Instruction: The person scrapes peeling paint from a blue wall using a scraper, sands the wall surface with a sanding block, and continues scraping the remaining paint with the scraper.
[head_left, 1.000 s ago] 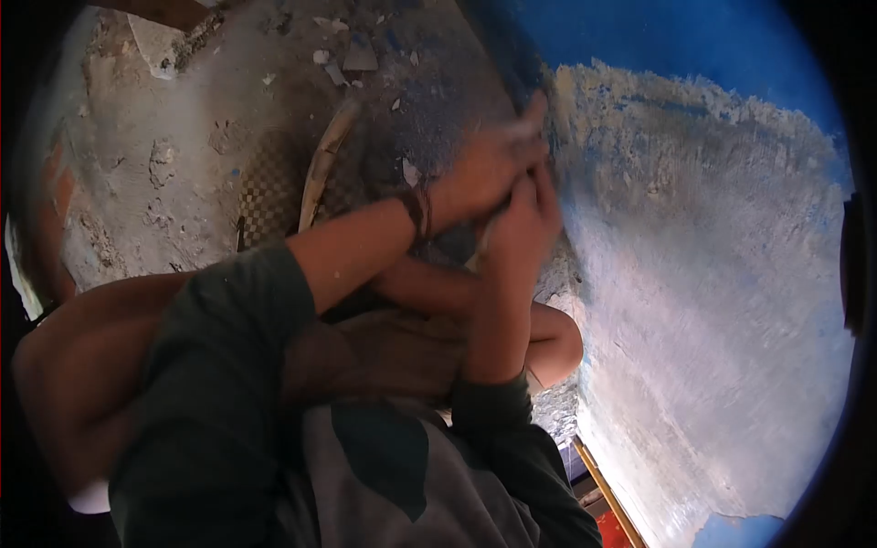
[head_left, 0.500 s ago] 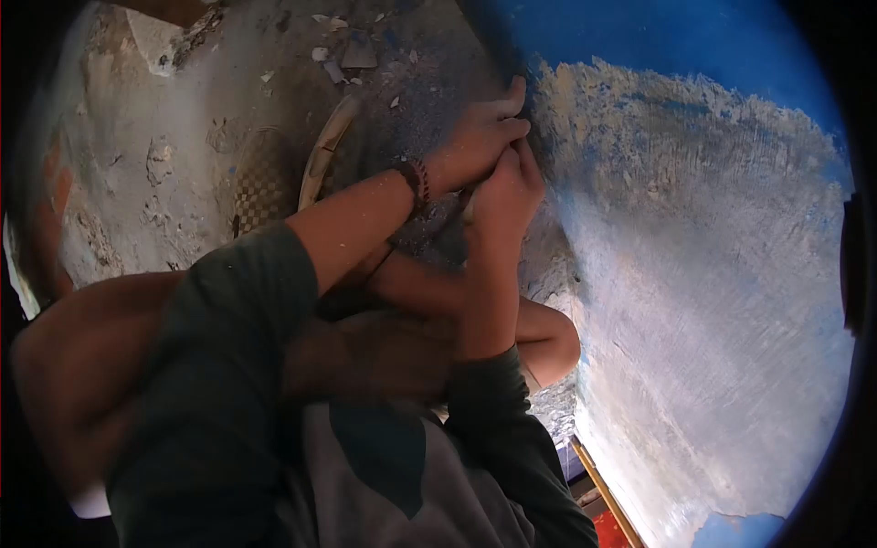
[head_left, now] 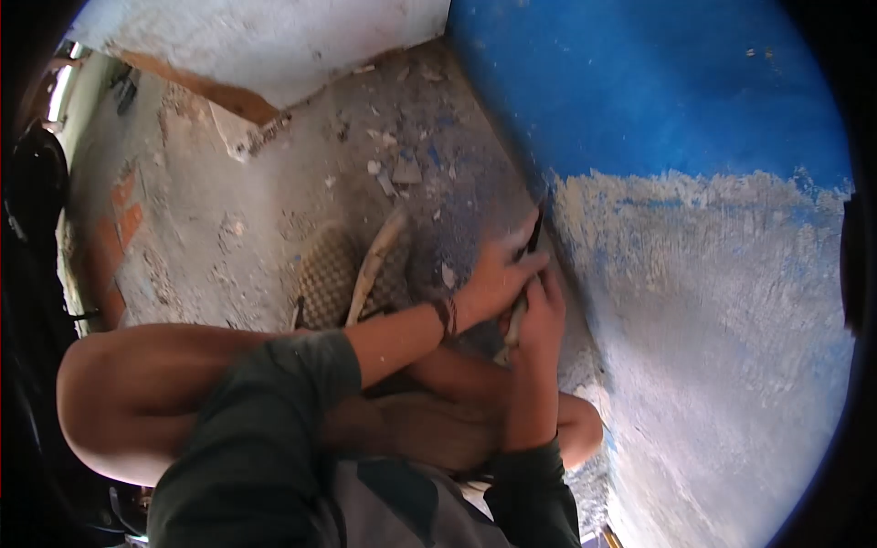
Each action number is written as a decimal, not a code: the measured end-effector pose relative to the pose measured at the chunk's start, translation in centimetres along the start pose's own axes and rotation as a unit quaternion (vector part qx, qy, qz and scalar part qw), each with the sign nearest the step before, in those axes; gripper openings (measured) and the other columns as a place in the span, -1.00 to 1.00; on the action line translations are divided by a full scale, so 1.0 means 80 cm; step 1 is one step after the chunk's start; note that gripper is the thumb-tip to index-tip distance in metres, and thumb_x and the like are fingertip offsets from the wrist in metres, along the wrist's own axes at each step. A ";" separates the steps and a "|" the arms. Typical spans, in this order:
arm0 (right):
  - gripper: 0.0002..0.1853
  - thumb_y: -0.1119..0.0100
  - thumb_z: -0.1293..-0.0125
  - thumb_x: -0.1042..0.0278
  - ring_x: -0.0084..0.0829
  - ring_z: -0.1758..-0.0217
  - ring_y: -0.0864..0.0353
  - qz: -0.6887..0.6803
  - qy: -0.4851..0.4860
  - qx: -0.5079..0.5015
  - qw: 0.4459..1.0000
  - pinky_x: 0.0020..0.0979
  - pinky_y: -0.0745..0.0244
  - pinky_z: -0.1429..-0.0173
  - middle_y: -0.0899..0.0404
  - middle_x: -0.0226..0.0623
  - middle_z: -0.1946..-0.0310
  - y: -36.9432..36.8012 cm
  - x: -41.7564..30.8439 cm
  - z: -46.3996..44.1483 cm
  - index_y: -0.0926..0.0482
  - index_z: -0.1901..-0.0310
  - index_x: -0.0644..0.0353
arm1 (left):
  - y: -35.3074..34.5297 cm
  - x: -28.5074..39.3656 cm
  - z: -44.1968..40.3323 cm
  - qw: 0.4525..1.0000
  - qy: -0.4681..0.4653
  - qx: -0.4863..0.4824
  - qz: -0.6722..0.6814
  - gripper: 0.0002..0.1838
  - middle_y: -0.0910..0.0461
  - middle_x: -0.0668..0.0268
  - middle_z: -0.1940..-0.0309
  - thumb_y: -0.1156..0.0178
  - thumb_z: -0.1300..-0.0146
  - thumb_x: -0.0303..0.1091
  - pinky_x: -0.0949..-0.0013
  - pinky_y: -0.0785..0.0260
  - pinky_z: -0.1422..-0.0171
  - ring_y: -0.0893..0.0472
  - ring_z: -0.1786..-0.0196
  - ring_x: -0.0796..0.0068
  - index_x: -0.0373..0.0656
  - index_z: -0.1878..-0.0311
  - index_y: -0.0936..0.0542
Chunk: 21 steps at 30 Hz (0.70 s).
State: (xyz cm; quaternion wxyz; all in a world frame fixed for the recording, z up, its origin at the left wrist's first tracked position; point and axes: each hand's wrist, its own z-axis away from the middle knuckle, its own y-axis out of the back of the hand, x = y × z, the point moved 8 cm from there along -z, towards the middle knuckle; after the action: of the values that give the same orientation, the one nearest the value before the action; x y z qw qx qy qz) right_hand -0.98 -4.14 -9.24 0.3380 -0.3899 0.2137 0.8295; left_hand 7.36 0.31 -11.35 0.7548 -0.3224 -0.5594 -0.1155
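I'm looking down the head feed: both hands are working together, close in at the foot of the wall [head_left: 703,301]. The thin dark tool [head_left: 536,231] is sticking out past the fingers, its free end pointing at the seam where wall is meeting floor [head_left: 215,288]. Left hand [head_left: 496,279] is clamping the tool near its dark part, thumb side up. Right hand [head_left: 541,315] is sitting just below, fingers curling round the lower end; a pale piece [head_left: 515,326] is showing under them, which I'm reading as the handle. Blur is hiding the join, so I'm not certain it's one part. Can't tell whether the tip is touching the wall or hanging just off it.

Handling, my estimate: I'm treating it as light, stiff, slim, blade-like. Not expecting it to be fragile, though a thin end could be flexing or snapping under sideways load. Edge may be sharp, so I'm favouring the pale end for the main grip, with the second hand steadying from the flat side, fingers staying off the edge. Dust could be making it slippery; I'm rating a firm wrap safer than a pinch. Loose chips [head_left: 406,171] are lying on the floor beyond the hands.
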 end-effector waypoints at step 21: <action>-0.57 0.11 -0.36 0.40 -0.52 0.24 -0.56 -0.148 0.008 -0.032 0.988 -0.53 -0.50 0.24 -0.53 -0.28 0.16 -0.001 0.029 0.009 -0.28 -0.26 0.22 | -0.006 -0.017 0.038 0.989 0.144 -0.018 0.038 -0.37 -0.16 -0.07 -0.34 -0.01 -0.32 -0.31 0.42 -0.04 -0.37 -0.18 -0.38 0.34 -0.48 -0.34 -0.09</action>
State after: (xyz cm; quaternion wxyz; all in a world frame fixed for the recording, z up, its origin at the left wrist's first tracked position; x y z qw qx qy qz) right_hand -2.38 -2.76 -10.67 0.4428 -0.4344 0.1299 0.7735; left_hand 4.27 1.55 -11.93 0.8254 -0.3366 -0.4305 -0.1422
